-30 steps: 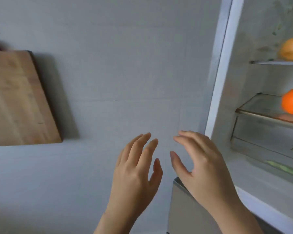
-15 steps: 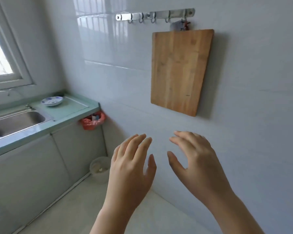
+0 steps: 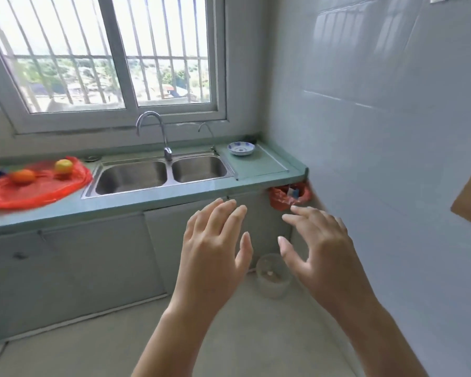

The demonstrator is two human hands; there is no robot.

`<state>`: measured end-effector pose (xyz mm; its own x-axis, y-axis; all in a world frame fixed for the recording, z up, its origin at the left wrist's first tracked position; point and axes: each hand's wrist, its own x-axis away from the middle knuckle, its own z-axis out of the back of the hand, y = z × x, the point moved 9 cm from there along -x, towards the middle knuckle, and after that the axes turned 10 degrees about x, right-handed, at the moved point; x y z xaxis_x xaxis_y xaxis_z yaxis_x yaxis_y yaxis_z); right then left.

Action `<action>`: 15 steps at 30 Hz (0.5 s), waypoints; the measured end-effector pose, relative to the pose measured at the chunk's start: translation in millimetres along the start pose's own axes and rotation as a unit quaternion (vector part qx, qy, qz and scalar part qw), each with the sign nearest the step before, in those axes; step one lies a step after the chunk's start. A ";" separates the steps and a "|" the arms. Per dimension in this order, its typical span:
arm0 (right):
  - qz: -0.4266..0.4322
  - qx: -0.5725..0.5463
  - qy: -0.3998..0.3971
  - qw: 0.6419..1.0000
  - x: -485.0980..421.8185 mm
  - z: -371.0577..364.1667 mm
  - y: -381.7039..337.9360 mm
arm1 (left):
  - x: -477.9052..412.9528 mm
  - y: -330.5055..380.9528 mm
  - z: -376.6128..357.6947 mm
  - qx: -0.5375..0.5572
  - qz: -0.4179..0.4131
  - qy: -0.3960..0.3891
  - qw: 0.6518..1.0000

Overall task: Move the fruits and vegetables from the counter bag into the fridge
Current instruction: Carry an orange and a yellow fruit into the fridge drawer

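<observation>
Bag (image 3: 36, 193) now visible, holding maybe two fruits (image 3: 23, 176)

Green bench (image 3: 174, 197) runs across beyond the left hand (image 3: 212, 248) and right hand (image 3: 324, 248). Far left of the left hand, a red plastic bag (image 3: 38, 193) lies spread flat on the bench, with an orange (image 3: 23, 176) and a yellowish fruit (image 3: 63, 166) on it, apart. Double steel sink (image 3: 169, 170) is set into the bench up-left of the left hand, tap (image 3: 165, 140) behind its divider. Blue-patterned dish (image 3: 241, 148) sits on the bench end, straight beyond the gap between the hands.
</observation>
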<state>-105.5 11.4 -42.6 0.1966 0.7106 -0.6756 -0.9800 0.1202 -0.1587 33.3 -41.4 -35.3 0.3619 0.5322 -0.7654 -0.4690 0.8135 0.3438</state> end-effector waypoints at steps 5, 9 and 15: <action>0.067 -0.042 -0.026 0.997 -62.5 -68.0 -33.9 | -22.9 -69.2 12.1 -0.089 0.060 0.018 0.994; 0.106 -0.086 -0.050 0.989 -88.5 -121.5 -80.6 | -18.9 -131.9 36.8 -0.154 0.135 0.039 0.978; 0.153 -0.137 -0.073 0.976 -121.0 -195.9 -156.7 | -3.7 -224.0 69.0 -0.211 0.210 0.057 0.953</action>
<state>30.4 -229.3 -77.1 -0.1311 0.7778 -0.6147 -0.9430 -0.2891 -0.1647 192.6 -209.4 -72.0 -0.0071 0.7416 -0.6708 -0.8446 0.3547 0.4011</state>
